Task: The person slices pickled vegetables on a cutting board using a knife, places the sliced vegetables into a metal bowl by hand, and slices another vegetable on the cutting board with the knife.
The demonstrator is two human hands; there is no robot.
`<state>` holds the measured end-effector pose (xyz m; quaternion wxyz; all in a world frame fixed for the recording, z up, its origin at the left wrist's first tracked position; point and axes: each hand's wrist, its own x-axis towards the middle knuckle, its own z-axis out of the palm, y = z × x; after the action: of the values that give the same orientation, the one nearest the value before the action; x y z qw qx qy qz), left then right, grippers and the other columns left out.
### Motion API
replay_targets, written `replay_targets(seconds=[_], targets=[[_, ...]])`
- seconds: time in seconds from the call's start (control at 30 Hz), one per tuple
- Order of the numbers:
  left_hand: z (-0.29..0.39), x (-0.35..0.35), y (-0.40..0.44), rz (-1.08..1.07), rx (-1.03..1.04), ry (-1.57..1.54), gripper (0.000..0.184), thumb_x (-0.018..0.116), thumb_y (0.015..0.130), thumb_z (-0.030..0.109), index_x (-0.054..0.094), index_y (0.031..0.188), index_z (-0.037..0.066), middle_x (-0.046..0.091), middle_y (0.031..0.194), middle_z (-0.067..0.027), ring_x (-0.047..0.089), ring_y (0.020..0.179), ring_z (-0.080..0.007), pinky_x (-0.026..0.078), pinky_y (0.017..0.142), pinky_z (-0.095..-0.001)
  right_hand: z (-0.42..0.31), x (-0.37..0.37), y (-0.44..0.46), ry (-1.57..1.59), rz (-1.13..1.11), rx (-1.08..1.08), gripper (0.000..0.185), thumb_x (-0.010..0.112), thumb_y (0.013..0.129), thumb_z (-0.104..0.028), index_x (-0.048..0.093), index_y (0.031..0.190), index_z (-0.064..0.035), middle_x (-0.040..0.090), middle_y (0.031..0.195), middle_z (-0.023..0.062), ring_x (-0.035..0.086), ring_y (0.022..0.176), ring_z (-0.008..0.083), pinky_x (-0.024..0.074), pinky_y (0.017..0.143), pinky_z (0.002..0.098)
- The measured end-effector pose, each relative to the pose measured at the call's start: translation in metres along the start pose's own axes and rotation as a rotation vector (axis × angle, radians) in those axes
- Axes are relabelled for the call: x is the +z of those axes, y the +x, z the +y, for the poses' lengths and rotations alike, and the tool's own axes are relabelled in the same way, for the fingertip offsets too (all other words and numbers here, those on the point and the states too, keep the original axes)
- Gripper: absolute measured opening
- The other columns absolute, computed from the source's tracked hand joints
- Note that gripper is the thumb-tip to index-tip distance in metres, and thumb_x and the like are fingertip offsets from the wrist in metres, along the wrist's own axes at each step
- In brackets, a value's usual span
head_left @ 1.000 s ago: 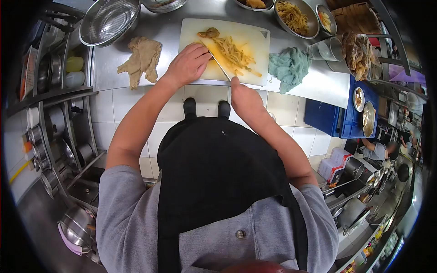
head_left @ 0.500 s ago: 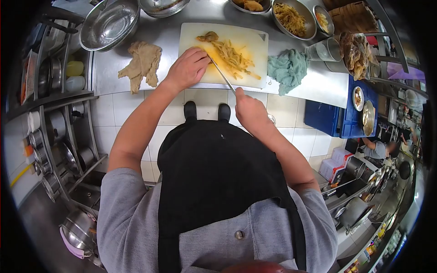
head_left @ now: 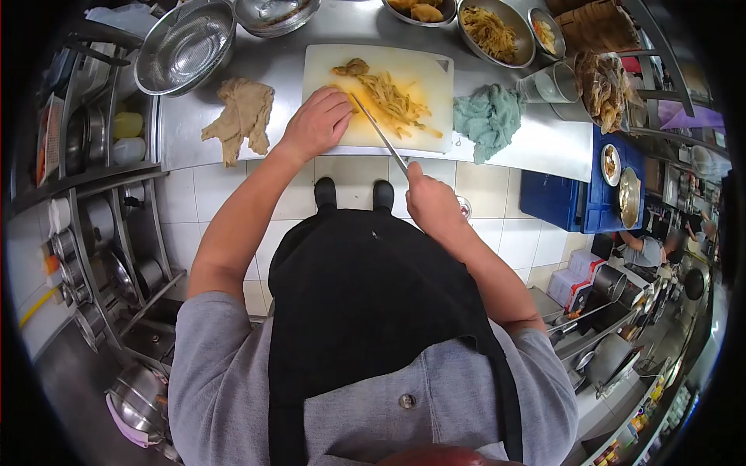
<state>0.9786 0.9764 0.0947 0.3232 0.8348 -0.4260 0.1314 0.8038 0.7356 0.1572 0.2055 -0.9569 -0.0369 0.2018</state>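
My right hand [head_left: 434,200] is wrapped round the handle of a kitchen knife [head_left: 378,129]. Its blade slants up and left over the white cutting board [head_left: 429,68], the tip beside my left fingers. At the board's left side my left hand [head_left: 317,123] has its fingers curled and pressed down on a piece of yellow vegetable, mostly hidden beneath them. Yellow vegetable strips [head_left: 395,101], which look pickled, lie in a loose pile right of the blade. A darker uncut lump [head_left: 355,67] rests behind them. Yellow juice stains the board.
A tan cloth [head_left: 239,116] lies left of the board, a green cloth [head_left: 489,120] right of it. Mesh strainers [head_left: 186,46] stand at the back left. A bowl of shredded vegetable [head_left: 497,35] stands at the back right. Below the steel counter's right end is a blue bin [head_left: 548,202].
The knife and my right hand have shifted slightly right and down, away from my left fingers. My left hand stays at the board's left side. The strips look much the same.
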Motion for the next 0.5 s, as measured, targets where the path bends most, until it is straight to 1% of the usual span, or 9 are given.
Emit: replay_targets(seconds=[0.2, 0.27, 0.33, 0.5], targets=[[-0.002, 0.002, -0.001, 0.0, 0.014, 0.001, 0.021, 0.074, 0.086, 0.006, 0.073, 0.107, 0.002, 0.07, 0.113, -0.0105, 0.063, 0.116, -0.0321, 0.051, 0.107, -0.0431, -0.02, -0.007, 0.032, -0.019, 0.023, -0.021, 0.017, 0.056, 0.092, -0.001, 0.047, 0.106, 0.003, 0.069, 0.078, 0.0266, 0.071, 0.075, 0.0459, 0.0564, 0.069, 0.0571], [-0.002, 0.004, -0.001, 0.019, 0.018, 0.004, 0.021, 0.074, 0.086, 0.006, 0.073, 0.106, 0.002, 0.071, 0.113, -0.0105, 0.063, 0.116, -0.032, 0.051, 0.106, -0.043, -0.03, -0.014, 0.05, -0.049, 0.015, -0.029, 0.021, 0.059, 0.088, 0.002, 0.051, 0.107, 0.0038, 0.072, 0.081, 0.0251, 0.074, 0.077, 0.0425, 0.0597, 0.069, 0.0526], [-0.002, 0.004, 0.0, 0.023, -0.003, -0.004, 0.02, 0.075, 0.085, 0.006, 0.074, 0.105, 0.002, 0.071, 0.113, -0.0106, 0.064, 0.115, -0.0321, 0.052, 0.105, -0.0429, -0.033, -0.012, 0.065, -0.048, 0.023, -0.016, 0.022, 0.06, 0.087, 0.002, 0.051, 0.107, 0.0039, 0.072, 0.081, 0.0252, 0.074, 0.078, 0.0422, 0.0598, 0.069, 0.0521], [-0.004, 0.001, 0.0, 0.009, 0.004, -0.009, 0.02, 0.075, 0.085, 0.006, 0.074, 0.104, 0.002, 0.071, 0.112, -0.0105, 0.064, 0.115, -0.032, 0.052, 0.105, -0.0427, -0.019, -0.005, 0.036, -0.061, 0.012, -0.024, 0.023, 0.06, 0.087, 0.002, 0.051, 0.108, 0.0044, 0.072, 0.081, 0.0254, 0.074, 0.078, 0.0423, 0.0599, 0.07, 0.0517]])
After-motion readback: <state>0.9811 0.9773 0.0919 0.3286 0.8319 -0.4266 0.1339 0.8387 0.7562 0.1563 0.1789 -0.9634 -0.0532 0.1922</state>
